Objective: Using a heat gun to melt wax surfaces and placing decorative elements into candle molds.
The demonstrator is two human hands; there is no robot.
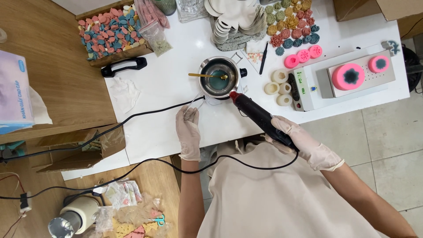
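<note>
A small steel melting pot [219, 76] holds teal liquid wax, with a gold spoon [205, 75] resting in it. My left hand [188, 130], in a pale glove, grips the pot's wire handle [197, 105] at the white table's near edge. My right hand [294, 136], also gloved, holds a black heat gun [260, 116] whose red-ringed nozzle points at the pot's right side, almost touching it. The gun's black cord [132, 117] runs left across the table and loops below my left arm.
A white machine [326, 81] at the right carries pink silicone moulds [348, 76]. Cream ring moulds [279, 86] and coloured wax flowers [293, 24] lie behind the pot. A box of wax pieces [110, 28] stands at the back left. Tissue box [13, 92] on the wooden desk.
</note>
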